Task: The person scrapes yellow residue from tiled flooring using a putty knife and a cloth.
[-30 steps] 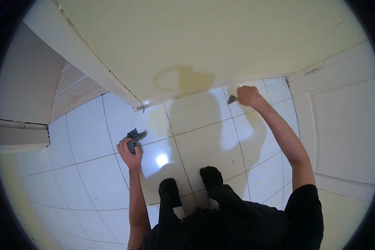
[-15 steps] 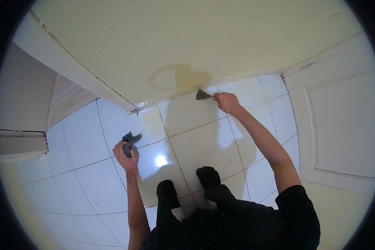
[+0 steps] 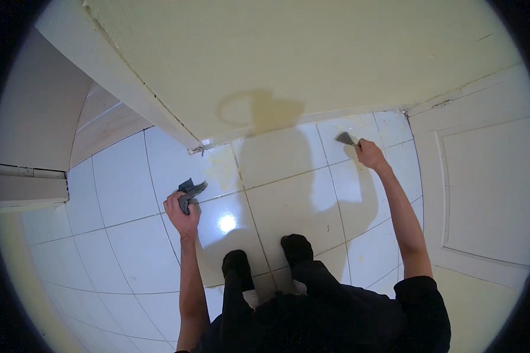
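My right hand [image 3: 369, 154] is closed round the handle of a putty knife [image 3: 345, 139] with a flared grey blade. The blade points left, above the white floor tiles near the foot of the wall; whether it touches them I cannot tell. On the left, my left hand [image 3: 182, 213] grips a crumpled dark grey cloth [image 3: 189, 192] over the tiles. Part of the cloth sticks out beyond the fingers. Yellowish smears [image 3: 219, 167] mark the tile between the cloth and the wall, and more pale yellow stains [image 3: 359, 125] lie close to the blade.
A pale yellow wall [image 3: 312, 59] rises ahead, with my shadow on its lower part. To the right stands a white panelled door [image 3: 489, 182]. A white door frame [image 3: 129, 82] borders an opening at the left. My feet in black socks [image 3: 297, 248] stand on the tiles [image 3: 288, 206].
My right hand has moved right with the putty knife, away from the middle of the wall's foot toward the corner by the door. My left hand keeps hold of the cloth, barely shifted.
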A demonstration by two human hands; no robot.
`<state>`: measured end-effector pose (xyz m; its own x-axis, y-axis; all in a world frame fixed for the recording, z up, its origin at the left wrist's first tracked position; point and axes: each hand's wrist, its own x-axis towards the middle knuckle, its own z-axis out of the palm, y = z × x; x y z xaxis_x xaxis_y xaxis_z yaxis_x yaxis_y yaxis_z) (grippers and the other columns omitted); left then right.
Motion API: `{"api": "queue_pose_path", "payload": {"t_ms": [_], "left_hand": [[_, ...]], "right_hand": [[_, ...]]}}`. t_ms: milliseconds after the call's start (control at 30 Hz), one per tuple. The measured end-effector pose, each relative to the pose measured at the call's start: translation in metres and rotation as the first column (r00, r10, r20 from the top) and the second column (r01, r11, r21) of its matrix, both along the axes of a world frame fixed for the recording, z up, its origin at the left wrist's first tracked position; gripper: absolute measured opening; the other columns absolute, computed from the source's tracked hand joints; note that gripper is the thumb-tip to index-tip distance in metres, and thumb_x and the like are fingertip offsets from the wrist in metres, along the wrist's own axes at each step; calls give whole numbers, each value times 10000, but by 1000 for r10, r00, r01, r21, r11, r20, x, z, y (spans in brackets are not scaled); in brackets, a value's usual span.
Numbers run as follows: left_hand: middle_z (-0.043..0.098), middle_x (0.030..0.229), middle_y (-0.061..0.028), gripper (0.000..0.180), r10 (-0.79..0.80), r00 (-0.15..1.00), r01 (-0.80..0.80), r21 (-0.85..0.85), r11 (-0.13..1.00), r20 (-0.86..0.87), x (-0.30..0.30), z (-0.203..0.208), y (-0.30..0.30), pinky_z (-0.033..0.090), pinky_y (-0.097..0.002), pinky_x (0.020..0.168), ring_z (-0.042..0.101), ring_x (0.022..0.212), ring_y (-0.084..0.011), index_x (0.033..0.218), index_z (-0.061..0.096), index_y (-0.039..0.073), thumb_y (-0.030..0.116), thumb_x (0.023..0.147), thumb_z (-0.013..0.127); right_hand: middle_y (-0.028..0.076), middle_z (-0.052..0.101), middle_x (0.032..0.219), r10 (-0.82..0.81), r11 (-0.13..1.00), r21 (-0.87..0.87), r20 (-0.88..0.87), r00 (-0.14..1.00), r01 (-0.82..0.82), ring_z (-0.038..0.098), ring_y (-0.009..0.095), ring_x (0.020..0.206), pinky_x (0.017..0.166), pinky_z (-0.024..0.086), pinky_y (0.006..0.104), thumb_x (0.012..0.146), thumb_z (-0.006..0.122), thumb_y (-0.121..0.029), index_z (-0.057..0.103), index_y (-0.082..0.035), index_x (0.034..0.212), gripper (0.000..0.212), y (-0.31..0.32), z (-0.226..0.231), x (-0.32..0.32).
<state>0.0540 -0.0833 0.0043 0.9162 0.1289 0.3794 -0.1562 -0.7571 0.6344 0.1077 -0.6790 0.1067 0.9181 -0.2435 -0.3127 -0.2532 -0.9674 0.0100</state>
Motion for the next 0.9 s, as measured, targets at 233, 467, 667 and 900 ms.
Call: {"api": "queue_pose_path", "payload": {"t_ms": [233, 467, 667, 900], "left_hand": [[603, 1066, -174, 332, 11, 1000, -10, 22, 1000, -22, -1, -1, 5, 413, -493, 950, 526, 1018, -372, 1039, 587, 16, 190, 757, 580], [600, 1054, -174, 335, 24, 1000, -24, 7, 1000, -5, 1, 0, -1, 416, -497, 943, 526, 1016, -376, 1030, 585, 19, 160, 727, 565], [603, 1040, -158, 320, -9, 1000, 9, 14, 1000, 5, 3, 4, 2, 422, -468, 926, 525, 988, -364, 1028, 583, 27, 57, 711, 547], [605, 1028, -158, 320, 0, 1000, -1, 46, 999, 14, 4, 4, 3, 422, -467, 908, 526, 963, -360, 1028, 584, 28, 69, 712, 547]], "right_hand": [[228, 687, 892, 137, 981, 133, 22, 990, -139, 688, 431, 830, 725, 551, 543, 892, 570, -130, 474, -45, 1149, 287, 76, -11, 5], [186, 649, 975, 406, 914, -86, 208, 890, -397, 669, 329, 956, 742, 593, 465, 882, 572, -69, 489, -69, 1297, 423, 84, -43, 13], [160, 654, 1026, 304, 931, 137, 228, 925, -339, 651, 346, 988, 780, 582, 457, 927, 570, -124, 597, -98, 1270, 345, 100, -37, 20], [151, 725, 994, 76, 883, 463, 22, 997, -78, 698, 333, 922, 784, 555, 447, 942, 628, -277, 723, -195, 1189, 277, 91, -26, 48]]}}
